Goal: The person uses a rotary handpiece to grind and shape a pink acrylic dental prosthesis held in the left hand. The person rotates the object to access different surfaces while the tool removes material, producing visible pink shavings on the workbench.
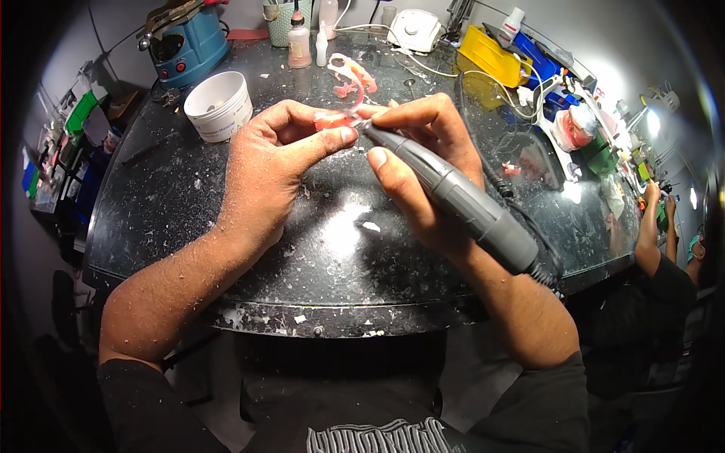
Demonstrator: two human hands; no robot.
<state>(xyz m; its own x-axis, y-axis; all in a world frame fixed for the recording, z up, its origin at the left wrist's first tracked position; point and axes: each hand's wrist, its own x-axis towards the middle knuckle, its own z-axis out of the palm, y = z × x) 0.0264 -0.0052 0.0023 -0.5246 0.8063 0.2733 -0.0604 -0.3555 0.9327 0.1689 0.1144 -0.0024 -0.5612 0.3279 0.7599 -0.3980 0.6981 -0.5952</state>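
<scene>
My left hand [264,166] pinches a small pink denture piece [332,119] between thumb and fingertips, above the middle of the table. In my right hand [423,181] lies a dark grey rotary handpiece [464,200], gripped like a pen. Its tip points left and meets the pink piece, or comes very close; the fingers hide the exact contact. Just beyond the fingertips is a curved, translucent pink piece [355,74]. Whether it joins the held piece I cannot tell. Pale dust speckles my left hand and forearm.
A white tub [219,106] stands left of my hands. Behind are a blue machine [189,49], a dropper bottle [299,45] and a yellow bin [491,57]. A coiled cord [495,177] runs at right, near a dental model [574,127]. Another person's arms [649,226] show far right.
</scene>
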